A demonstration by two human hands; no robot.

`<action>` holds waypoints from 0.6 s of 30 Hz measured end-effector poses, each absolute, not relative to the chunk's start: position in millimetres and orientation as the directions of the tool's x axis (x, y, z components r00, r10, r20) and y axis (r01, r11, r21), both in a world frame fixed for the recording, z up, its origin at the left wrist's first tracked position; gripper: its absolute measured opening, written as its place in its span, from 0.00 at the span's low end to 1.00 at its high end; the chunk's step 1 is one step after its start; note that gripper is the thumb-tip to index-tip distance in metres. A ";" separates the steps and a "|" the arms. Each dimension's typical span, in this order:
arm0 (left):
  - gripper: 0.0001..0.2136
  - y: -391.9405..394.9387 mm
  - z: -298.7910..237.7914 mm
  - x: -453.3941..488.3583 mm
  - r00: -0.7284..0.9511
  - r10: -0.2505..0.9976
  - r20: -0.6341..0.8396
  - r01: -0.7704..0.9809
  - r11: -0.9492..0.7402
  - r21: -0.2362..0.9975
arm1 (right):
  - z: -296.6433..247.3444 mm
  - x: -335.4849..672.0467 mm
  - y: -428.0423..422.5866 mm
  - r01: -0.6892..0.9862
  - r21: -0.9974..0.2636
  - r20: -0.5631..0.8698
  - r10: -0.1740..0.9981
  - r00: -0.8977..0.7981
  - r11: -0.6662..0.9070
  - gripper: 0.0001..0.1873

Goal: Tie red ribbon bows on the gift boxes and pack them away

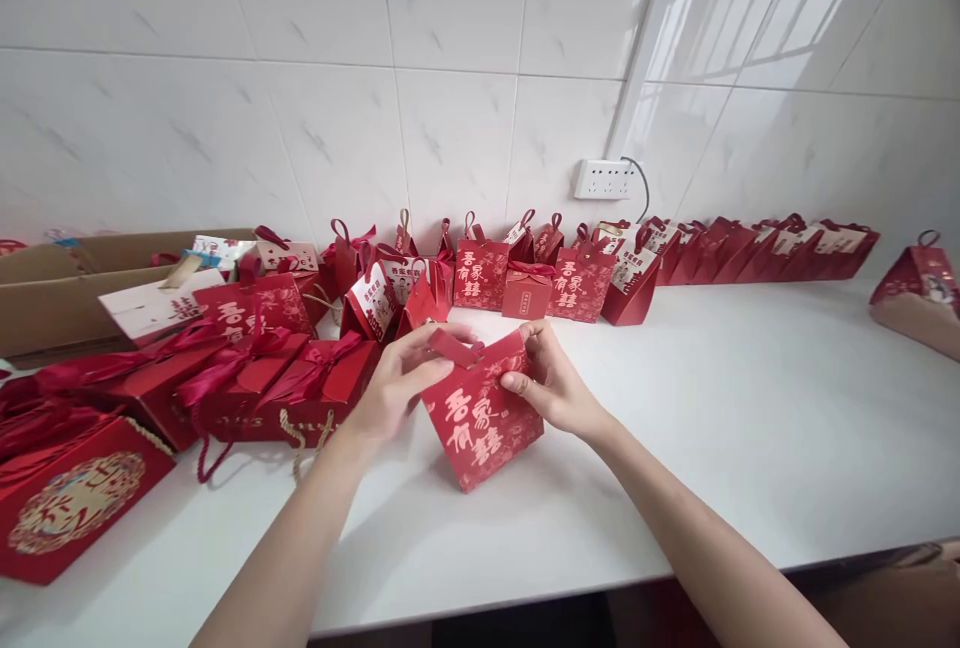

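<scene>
Between my hands a red gift box (484,423) with pale gold Chinese characters stands tilted over the white table, its lower corner at or just above the surface. My left hand (409,373) grips its upper left edge near the ribbon handle (456,348), the thumb on the front face. At the upper right corner, my right hand (553,383) pinches the box, thumb in front and fingers behind. The back of the box is hidden. Just beyond it stands a small red box with a bow (525,298).
Red boxes with ribbons (322,383) crowd the left, in front of a cardboard carton (60,303). A long row of red gift boxes (750,253) lines the wall. One more box (919,288) stands far right. A power strip (602,180) is on the tiled wall. The table's front edge (562,593) is near.
</scene>
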State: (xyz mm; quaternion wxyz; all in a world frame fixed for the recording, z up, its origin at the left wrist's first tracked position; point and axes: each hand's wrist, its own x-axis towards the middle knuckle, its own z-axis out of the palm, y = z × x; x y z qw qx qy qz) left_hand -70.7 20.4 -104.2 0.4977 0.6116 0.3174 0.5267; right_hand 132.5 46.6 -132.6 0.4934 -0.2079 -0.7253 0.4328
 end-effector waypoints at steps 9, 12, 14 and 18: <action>0.17 16.7 -99.1 -77.1 0.478 0.826 0.298 -0.076 -0.298 0.951 | -129.6 132.0 43.3 -0.213 -0.975 0.212 0.572 -0.792 0.067 0.24; 0.16 17.0 -101.7 -72.1 0.311 0.864 0.397 -0.050 -0.402 0.914 | -133.1 128.8 45.4 -0.154 -0.977 0.212 0.699 -0.683 0.146 0.23; 0.15 15.7 -101.2 -68.5 0.113 0.858 0.502 0.076 -0.511 0.856 | -134.0 127.9 46.1 -0.084 -0.954 0.288 0.805 -0.519 0.287 0.24; 0.11 10.4 -100.7 -59.6 -0.196 0.726 0.659 0.428 -0.541 0.724 | -131.0 129.9 41.5 -0.105 -0.921 0.368 0.745 -0.556 0.376 0.30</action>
